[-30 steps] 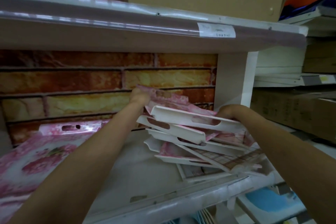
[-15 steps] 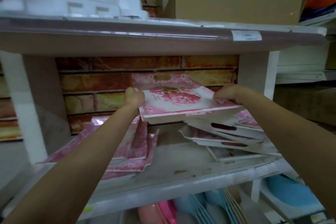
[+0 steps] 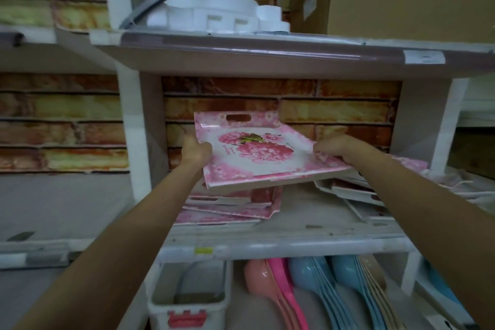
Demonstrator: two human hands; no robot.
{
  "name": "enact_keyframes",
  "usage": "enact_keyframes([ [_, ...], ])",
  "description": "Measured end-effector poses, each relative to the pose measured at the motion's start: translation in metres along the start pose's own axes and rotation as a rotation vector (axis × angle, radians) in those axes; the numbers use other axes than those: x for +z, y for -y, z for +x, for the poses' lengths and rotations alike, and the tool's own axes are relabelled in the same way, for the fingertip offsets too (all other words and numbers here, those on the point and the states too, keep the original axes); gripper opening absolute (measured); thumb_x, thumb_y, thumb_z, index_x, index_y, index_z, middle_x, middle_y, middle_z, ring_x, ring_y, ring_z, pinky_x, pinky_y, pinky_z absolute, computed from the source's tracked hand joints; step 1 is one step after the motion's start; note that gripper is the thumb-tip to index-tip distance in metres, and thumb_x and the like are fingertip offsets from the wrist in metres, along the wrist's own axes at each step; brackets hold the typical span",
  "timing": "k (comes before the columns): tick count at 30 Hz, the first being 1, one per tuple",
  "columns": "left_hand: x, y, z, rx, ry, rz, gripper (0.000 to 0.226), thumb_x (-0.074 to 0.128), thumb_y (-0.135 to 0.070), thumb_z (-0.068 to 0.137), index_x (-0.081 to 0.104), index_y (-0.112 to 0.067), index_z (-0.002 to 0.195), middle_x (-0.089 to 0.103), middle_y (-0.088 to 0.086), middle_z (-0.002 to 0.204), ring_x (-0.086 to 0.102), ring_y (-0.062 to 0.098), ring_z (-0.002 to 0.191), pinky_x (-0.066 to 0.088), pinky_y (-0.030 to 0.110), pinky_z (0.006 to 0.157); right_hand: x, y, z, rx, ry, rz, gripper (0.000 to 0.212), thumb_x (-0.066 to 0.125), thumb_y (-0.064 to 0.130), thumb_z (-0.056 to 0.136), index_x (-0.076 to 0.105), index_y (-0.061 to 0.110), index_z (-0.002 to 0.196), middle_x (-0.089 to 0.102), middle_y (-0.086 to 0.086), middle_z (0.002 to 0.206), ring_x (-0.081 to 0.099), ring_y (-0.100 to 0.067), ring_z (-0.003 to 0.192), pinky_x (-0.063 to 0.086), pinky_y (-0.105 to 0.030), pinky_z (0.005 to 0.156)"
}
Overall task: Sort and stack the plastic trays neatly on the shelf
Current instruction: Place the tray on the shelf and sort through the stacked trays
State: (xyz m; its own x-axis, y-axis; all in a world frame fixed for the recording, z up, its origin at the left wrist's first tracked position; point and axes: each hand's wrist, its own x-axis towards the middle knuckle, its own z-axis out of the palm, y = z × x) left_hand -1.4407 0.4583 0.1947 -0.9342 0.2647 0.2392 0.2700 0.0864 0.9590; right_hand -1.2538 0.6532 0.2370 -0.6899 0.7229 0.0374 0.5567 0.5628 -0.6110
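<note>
Middle shelf (image 3: 281,242), pale board with clear front strip: pink floral trays stacked flat at left (image 3: 230,207); white trays in a loose, skewed heap at right (image 3: 356,191). Bare, scuffed board between the two piles.

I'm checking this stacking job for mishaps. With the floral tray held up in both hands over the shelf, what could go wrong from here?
The pink floral tray is held only at its side edges by the left hand and right hand; tilted, it could slip. The pink stack beneath lies uneven, so the tray may sit crooked. The jumbled trays at right could get knocked.
</note>
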Motion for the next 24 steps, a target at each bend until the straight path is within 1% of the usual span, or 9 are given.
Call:
enact_keyframes([
  [3, -0.031, 0.014, -0.002, -0.042, -0.024, 0.023, 0.053, 0.042, 0.000, 0.085, 0.036, 0.000, 0.138, 0.055, 0.017, 0.129, 0.057, 0.037, 0.114, 0.050, 0.048, 0.097, 0.018, 0.017, -0.020, -0.017, 0.009, -0.048, 0.034, 0.050, 0.008, 0.090, 0.056, 0.000, 0.123, 0.053, -0.019, 0.121, 0.053, -0.025, 0.103, 0.045, -0.031, 0.085],
  [5, -0.053, 0.021, -0.008, -0.047, -0.057, 0.052, 0.049, 0.042, -0.001, 0.082, 0.043, 0.003, 0.131, 0.058, 0.019, 0.123, 0.057, 0.039, 0.113, 0.051, 0.048, 0.095, 0.031, 0.029, -0.034, -0.050, 0.016, -0.075, 0.014, 0.049, 0.007, 0.090, 0.061, 0.005, 0.082, 0.053, -0.015, 0.102, 0.055, -0.024, 0.082, 0.042, -0.026, 0.064],
  [6, -0.064, 0.021, -0.015, -0.046, -0.080, 0.061, 0.046, 0.042, -0.001, 0.082, 0.046, 0.004, 0.127, 0.059, 0.019, 0.119, 0.058, 0.039, 0.112, 0.052, 0.044, 0.092, 0.037, 0.034, -0.038, -0.071, 0.024, -0.061, 0.024, 0.049, 0.006, 0.089, 0.052, 0.010, 0.066, 0.054, -0.013, 0.091, 0.051, -0.020, 0.067, 0.037, -0.022, 0.054],
  [8, -0.083, 0.023, -0.029, -0.051, -0.118, 0.062, 0.042, 0.039, 0.002, 0.088, 0.042, 0.003, 0.130, 0.054, 0.015, 0.114, 0.056, 0.034, 0.111, 0.048, 0.034, 0.082, 0.049, 0.044, -0.049, -0.075, 0.040, -0.056, 0.032, 0.049, 0.004, 0.088, 0.044, 0.012, 0.058, 0.051, -0.008, 0.071, 0.041, -0.015, 0.053, 0.030, -0.019, 0.043],
  [14, -0.142, 0.042, -0.053, -0.051, -0.240, 0.068, 0.045, 0.039, -0.001, 0.093, 0.036, -0.003, 0.138, 0.052, 0.016, 0.123, 0.054, 0.034, 0.113, 0.040, 0.030, 0.075, 0.090, 0.076, -0.067, -0.133, 0.139, -0.047, 0.010, 0.052, 0.005, 0.084, 0.061, 0.002, 0.089, 0.057, -0.012, 0.080, 0.048, -0.021, 0.063, 0.036, -0.024, 0.057],
  [16, -0.165, 0.050, -0.061, -0.076, -0.275, 0.091, 0.047, 0.040, 0.000, 0.092, 0.036, -0.004, 0.138, 0.052, 0.019, 0.129, 0.054, 0.035, 0.115, 0.042, 0.032, 0.076, 0.105, 0.087, -0.077, -0.162, 0.156, -0.083, 0.005, 0.053, 0.007, 0.086, 0.055, 0.004, 0.083, 0.053, -0.009, 0.072, 0.045, -0.019, 0.058, 0.033, -0.022, 0.052],
  [19, -0.198, 0.059, -0.074, -0.111, -0.304, 0.110, 0.047, 0.041, 0.001, 0.090, 0.037, -0.005, 0.136, 0.054, 0.021, 0.125, 0.057, 0.035, 0.107, 0.047, 0.037, 0.081, 0.127, 0.103, -0.087, -0.198, 0.157, -0.077, 0.014, 0.053, 0.009, 0.087, 0.050, 0.006, 0.073, 0.047, -0.005, 0.062, 0.041, -0.016, 0.051, 0.029, -0.022, 0.045],
  [22, -0.225, 0.070, -0.081, -0.130, -0.326, 0.139, 0.047, 0.040, 0.002, 0.089, 0.038, -0.007, 0.135, 0.057, 0.020, 0.120, 0.058, 0.034, 0.097, 0.047, 0.037, 0.078, 0.150, 0.113, -0.094, -0.216, 0.143, -0.062, 0.006, 0.053, 0.008, 0.085, 0.057, 0.004, 0.088, 0.049, -0.004, 0.063, 0.045, -0.015, 0.052, 0.030, -0.020, 0.045],
  [24, -0.239, 0.076, -0.084, -0.139, -0.351, 0.167, 0.047, 0.040, 0.002, 0.089, 0.038, -0.007, 0.135, 0.057, 0.024, 0.122, 0.059, 0.038, 0.102, 0.049, 0.040, 0.083, 0.168, 0.117, -0.093, -0.233, 0.176, -0.069, 0.025, 0.054, 0.007, 0.085, 0.061, 0.003, 0.108, 0.059, -0.007, 0.073, 0.049, -0.016, 0.055, 0.037, -0.018, 0.043],
])
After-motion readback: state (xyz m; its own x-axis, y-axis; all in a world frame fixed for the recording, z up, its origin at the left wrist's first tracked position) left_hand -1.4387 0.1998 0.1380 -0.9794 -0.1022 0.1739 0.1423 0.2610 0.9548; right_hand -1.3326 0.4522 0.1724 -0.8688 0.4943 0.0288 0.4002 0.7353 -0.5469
